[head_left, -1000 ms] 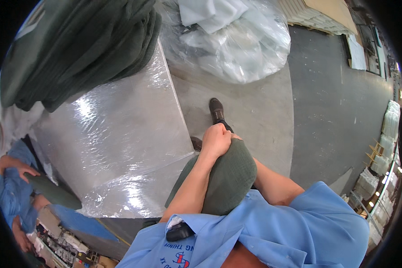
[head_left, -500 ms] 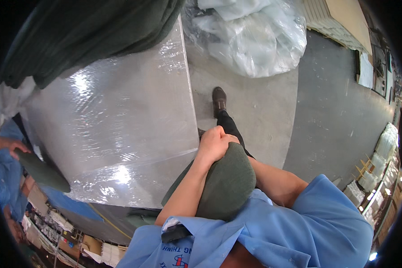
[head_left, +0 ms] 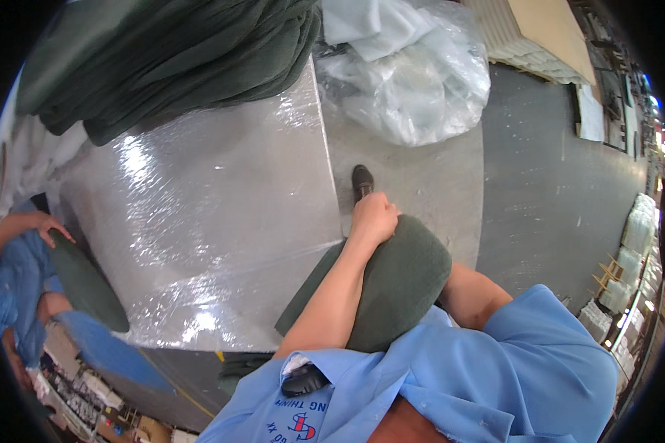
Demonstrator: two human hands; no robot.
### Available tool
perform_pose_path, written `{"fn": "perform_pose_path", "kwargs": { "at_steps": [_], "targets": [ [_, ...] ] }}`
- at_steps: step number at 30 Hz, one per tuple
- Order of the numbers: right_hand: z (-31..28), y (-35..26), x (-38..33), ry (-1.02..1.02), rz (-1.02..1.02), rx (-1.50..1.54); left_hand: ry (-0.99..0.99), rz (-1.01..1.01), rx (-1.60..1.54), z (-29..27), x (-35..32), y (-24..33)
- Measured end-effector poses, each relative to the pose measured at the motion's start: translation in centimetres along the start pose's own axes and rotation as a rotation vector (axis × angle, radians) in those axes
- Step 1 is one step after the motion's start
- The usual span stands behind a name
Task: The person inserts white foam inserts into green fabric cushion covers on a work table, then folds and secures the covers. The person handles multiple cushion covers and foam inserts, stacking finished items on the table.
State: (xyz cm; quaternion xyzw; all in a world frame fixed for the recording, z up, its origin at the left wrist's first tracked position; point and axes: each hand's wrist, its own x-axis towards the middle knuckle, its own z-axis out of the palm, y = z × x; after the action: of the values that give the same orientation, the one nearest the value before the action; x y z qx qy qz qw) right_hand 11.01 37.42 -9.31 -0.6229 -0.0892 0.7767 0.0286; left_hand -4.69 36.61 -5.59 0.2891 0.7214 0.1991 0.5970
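Observation:
A dark green, fabric-covered cushion (head_left: 403, 284) with rounded edges leans against the front of my body. My left hand (head_left: 375, 219) is closed over its far edge, the forearm lying across it. The right forearm (head_left: 474, 295) goes in behind the cushion from the right, so that hand and its fingers are hidden. Left of my left forearm another part of the dark green fabric (head_left: 308, 288) shows. Beside me stands a table-high block wrapped in shiny clear film (head_left: 214, 221); its near right corner is close to the cushion.
A pile of dark green fabric pieces (head_left: 177, 63) lies on the wrapped block's far end. Beyond it sits a big bag of clear plastic film (head_left: 414, 88). At the left, a co-worker's hand (head_left: 52, 227) holds another green cushion (head_left: 89, 284). Stacked boards (head_left: 536, 37) stand far right.
The cushion has shifted slightly right and its face shows broader. My left hand has moved a little up and right with it. The right hand has become hidden. The co-worker's cushion stands more upright.

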Motion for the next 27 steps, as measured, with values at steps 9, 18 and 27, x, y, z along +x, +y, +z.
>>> {"fn": "perform_pose_path", "kwargs": {
  "at_steps": [9, 18, 27],
  "targets": [
    [0.4, -0.3, 0.6, 0.100, 0.076, -0.151, 0.010, 0.001, -0.123, 0.5, -0.5, -2.3],
    [1.5, 0.2, 2.7, 0.045, 0.112, -0.230, 0.120, -0.042, -0.018, -0.1, -1.5, -2.0],
    [2.6, 0.8, 4.6, -0.053, 0.079, -0.278, 0.211, 0.020, 0.093, 0.6, -2.2, -2.6]
  ]
}}
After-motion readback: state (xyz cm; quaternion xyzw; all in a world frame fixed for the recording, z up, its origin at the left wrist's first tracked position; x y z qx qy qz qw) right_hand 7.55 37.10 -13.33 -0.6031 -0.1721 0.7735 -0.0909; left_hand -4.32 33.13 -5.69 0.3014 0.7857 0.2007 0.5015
